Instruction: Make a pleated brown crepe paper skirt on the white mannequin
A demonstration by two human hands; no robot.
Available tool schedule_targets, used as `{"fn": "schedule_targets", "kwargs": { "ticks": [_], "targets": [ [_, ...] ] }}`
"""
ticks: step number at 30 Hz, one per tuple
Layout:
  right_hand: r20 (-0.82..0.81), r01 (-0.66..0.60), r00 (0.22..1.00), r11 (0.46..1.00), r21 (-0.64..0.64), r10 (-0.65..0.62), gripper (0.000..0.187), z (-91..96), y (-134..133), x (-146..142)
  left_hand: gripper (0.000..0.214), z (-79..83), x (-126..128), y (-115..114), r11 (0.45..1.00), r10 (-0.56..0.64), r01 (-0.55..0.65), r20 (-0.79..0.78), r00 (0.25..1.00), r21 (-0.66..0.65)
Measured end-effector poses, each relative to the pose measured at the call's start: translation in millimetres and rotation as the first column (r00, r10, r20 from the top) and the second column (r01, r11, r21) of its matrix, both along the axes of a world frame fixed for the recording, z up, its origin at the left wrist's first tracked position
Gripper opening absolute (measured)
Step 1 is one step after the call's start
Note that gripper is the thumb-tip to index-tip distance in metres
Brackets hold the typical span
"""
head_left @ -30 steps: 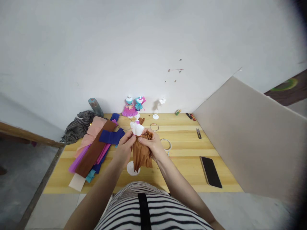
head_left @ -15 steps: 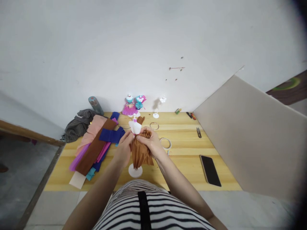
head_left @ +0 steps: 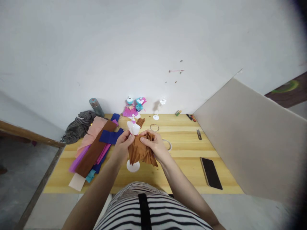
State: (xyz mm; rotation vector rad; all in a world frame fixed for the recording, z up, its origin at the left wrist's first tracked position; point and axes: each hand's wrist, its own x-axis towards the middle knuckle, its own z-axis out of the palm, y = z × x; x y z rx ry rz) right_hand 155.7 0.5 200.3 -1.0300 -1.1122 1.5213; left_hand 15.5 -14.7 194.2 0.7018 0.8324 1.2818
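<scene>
A small white dress form (head_left: 133,127) stands tilted in front of me, its round base (head_left: 133,166) near the table's front edge. Pleated brown crepe paper (head_left: 141,150) hangs at its waist like a skirt. My left hand (head_left: 124,141) is closed at the waist, thumb and fingers pinching the paper's edge against the form. My right hand (head_left: 155,143) grips the gathered paper on the other side, thumb on top. The form's stem is hidden behind the paper.
Crepe paper strips (head_left: 94,153) lie at the left beside a striped cloth (head_left: 80,127) and a bottle (head_left: 96,107). Dressed forms (head_left: 130,110) and a bare one (head_left: 156,110) stand at the wall. Wire rings (head_left: 154,127), thread snips (head_left: 199,134) and a phone (head_left: 211,173) lie rightward.
My right hand has drawn the brown paper outward to the right, so it spreads wider and its lower edge has risen. The dress form has shifted slightly left and tilted.
</scene>
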Motion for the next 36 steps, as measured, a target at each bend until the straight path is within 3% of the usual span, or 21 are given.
{"fn": "schedule_targets", "kwargs": {
  "ticks": [5, 12, 31, 36],
  "targets": [
    [0.053, 0.003, 0.999, 0.998, 0.056, -0.006, 0.022, 7.7, -2.1, 0.1, 0.036, 1.8, -1.5, -0.6, 0.999, 0.009, -0.007, -0.063, 0.998, 0.034],
    [0.129, 0.013, 0.991, 0.991, 0.130, -0.030, 0.021, 11.1, -1.4, -2.1, 0.035, 7.0, -0.9, -3.9, 0.999, -0.018, 0.019, -0.032, 0.999, 0.033],
    [0.112, 0.022, 0.993, 0.991, 0.130, -0.037, 0.024, 10.1, 0.4, -7.2, 0.033, -7.0, -2.4, -2.8, 0.999, -0.039, 0.039, 0.044, 0.998, -0.004],
    [0.113, -0.028, 0.993, 0.988, 0.151, 0.011, 0.021, 7.3, 1.7, -5.4, 0.034, -3.8, -3.3, -2.4, 0.999, -0.021, 0.024, 0.063, 0.998, -0.040]
  ]
}}
